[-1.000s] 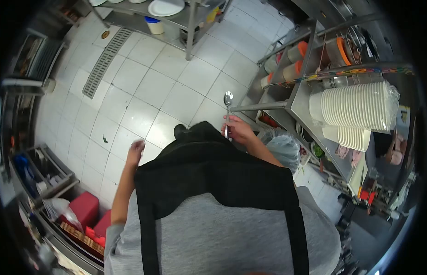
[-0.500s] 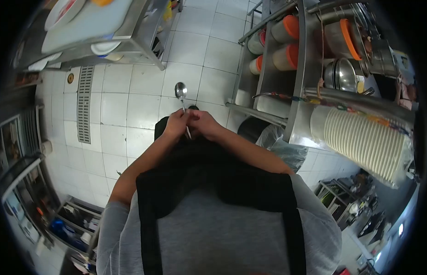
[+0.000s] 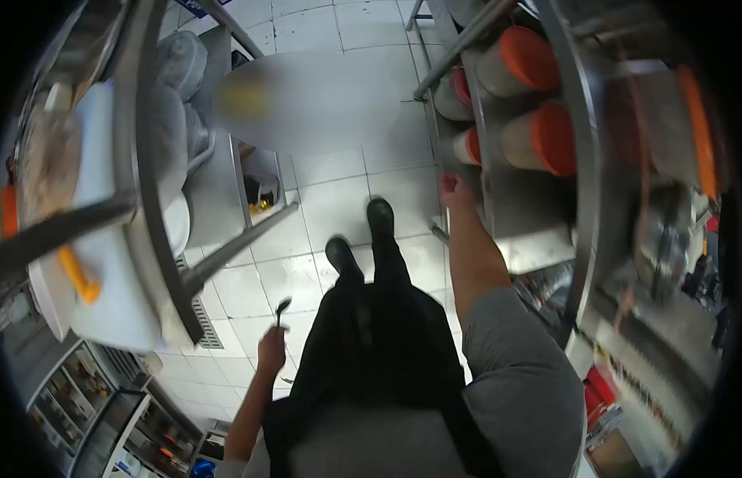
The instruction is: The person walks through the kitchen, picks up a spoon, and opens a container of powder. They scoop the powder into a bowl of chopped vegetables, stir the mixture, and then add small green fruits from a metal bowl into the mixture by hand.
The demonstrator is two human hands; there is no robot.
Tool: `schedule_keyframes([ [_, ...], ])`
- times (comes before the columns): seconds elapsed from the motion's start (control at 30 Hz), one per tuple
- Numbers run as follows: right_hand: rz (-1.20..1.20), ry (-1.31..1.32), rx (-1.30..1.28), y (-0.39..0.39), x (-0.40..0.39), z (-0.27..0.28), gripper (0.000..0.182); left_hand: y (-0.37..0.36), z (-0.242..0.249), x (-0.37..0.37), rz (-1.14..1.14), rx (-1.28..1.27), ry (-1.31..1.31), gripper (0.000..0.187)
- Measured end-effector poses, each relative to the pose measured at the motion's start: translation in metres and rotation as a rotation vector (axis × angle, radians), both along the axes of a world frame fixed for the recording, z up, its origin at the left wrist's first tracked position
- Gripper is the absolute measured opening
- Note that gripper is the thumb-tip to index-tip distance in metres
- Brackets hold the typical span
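My left hand [image 3: 272, 350] is closed around the handle of a metal spoon [image 3: 283, 307], low beside my left thigh, with the spoon's bowl pointing up in the view. On the other side, my right hand [image 3: 453, 191] is stretched forward near the edge of the metal shelf unit [image 3: 486, 143]. Its fingers look curled, but they are too blurred to tell whether anything is in them. Containers with orange lids [image 3: 530, 60] stand on the shelves close to that hand.
A metal table [image 3: 152, 159] with a pale cutting board [image 3: 120, 279] and an orange-handled object [image 3: 78, 275] is at my left. Stacked white containers [image 3: 638, 398] lie at the right. A blurred oval patch hides part of the tiled floor [image 3: 331, 199] ahead.
My hands have parted: the left moved down and left with the spoon, the right out toward the shelves. The view has shifted forward, and both shoes now show.
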State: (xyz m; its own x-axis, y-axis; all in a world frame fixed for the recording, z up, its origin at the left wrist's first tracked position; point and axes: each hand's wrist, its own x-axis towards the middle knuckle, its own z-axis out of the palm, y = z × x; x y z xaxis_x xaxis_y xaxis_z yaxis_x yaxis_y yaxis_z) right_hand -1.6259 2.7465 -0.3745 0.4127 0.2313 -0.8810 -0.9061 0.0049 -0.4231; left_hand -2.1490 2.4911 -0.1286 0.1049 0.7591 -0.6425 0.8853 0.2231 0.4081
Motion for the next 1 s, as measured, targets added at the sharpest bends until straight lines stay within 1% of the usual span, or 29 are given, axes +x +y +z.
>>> schedule_keyframes([
  [0.03,-0.007,-0.015,0.003,0.015,0.018,-0.033,0.015,-0.016,-0.01,-0.013,0.086,-0.075,0.006,0.021],
  [0.07,-0.021,-0.025,-0.002,0.022,0.027,-0.065,0.018,-0.027,-0.014,-0.02,0.099,-0.132,0.057,0.021],
  [0.13,-0.084,-0.088,-0.041,0.043,0.028,-0.047,0.031,-0.043,-0.019,-0.036,0.077,-0.238,0.144,0.02],
  [0.17,-0.09,-0.094,-0.034,0.052,0.039,-0.067,0.03,-0.054,-0.023,-0.043,0.052,-0.283,0.178,0.02],
  [0.2,-0.081,-0.098,-0.004,0.05,0.067,-0.105,0.03,-0.075,-0.034,-0.053,0.144,-0.324,0.151,0.02],
  [0.27,-0.064,-0.081,0.093,0.041,0.122,-0.178,0.028,-0.081,-0.042,-0.067,0.114,-0.223,0.071,0.02],
  [0.3,-0.068,-0.032,0.117,0.036,0.149,-0.217,0.028,-0.074,-0.041,-0.063,-0.016,-0.1,0.027,0.02],
  [0.37,-0.058,-0.178,0.278,0.034,0.152,-0.201,0.034,-0.051,-0.033,-0.046,0.128,-0.275,0.057,0.021],
  [0.4,-0.091,-0.272,0.184,0.041,0.134,-0.173,0.037,-0.052,-0.04,-0.05,0.015,-0.196,0.043,0.022],
  [0.43,-0.09,-0.267,0.289,0.033,0.147,-0.192,0.033,-0.054,-0.049,-0.053,-0.104,-0.12,0.027,0.022],
  [0.5,-0.088,-0.283,0.276,0.041,0.14,-0.184,0.032,0.019,-0.008,-0.006,0.469,-0.569,0.112,0.025],
  [0.53,-0.08,-0.3,0.269,0.045,0.137,-0.178,0.032,0.02,-0.01,-0.011,0.37,-0.56,0.121,0.028],
  [0.63,-0.067,-0.313,0.311,0.048,0.127,-0.166,0.03,0.027,-0.011,-0.013,0.381,-0.539,0.09,0.029],
  [0.67,-0.065,-0.319,0.308,0.047,0.123,-0.164,0.03,0.026,-0.013,-0.015,0.422,-0.55,0.098,0.03],
  [0.7,-0.055,-0.339,0.283,0.044,0.119,-0.16,0.029,0.021,-0.016,-0.02,0.349,-0.505,0.078,0.03],
  [0.73,-0.093,-0.309,0.136,0.041,0.117,-0.151,0.03,0.014,-0.02,-0.025,0.276,-0.458,0.055,0.029],
  [0.77,0.43,-0.897,-0.19,0.011,0.115,-0.171,0.036,0.005,-0.026,-0.032,0.203,-0.409,0.031,0.029],
  [0.8,0.802,-1.123,-0.39,-0.001,0.111,-0.168,0.035,-0.005,-0.033,-0.041,0.036,-0.305,0.033,0.028],
  [0.83,1.115,-1.389,-0.611,-0.013,0.107,-0.165,0.035,0.001,-0.027,-0.037,0.161,-0.386,0.044,0.028],
  [0.87,0.897,-1.112,-0.47,-0.014,0.083,-0.141,0.026,0.011,-0.015,-0.029,0.286,-0.464,0.053,0.027],
  [0.9,0.626,-0.868,-0.358,-0.013,0.058,-0.116,0.018,0.019,-0.005,-0.023,0.413,-0.543,0.058,0.027],
  [0.93,0.021,-0.385,-0.037,-0.012,0.029,-0.097,0.012,0.006,-0.01,-0.031,0.338,-0.486,0.038,0.027],
  [0.97,0.135,-0.397,-0.027,-0.018,0.006,-0.072,0.008,-0.001,-0.011,-0.035,0.325,-0.494,0.034,0.027],
  [1.0,0.251,-0.411,-0.016,-0.023,-0.016,-0.036,0.01,-0.006,-0.011,-0.039,0.313,-0.501,0.03,0.026],
])
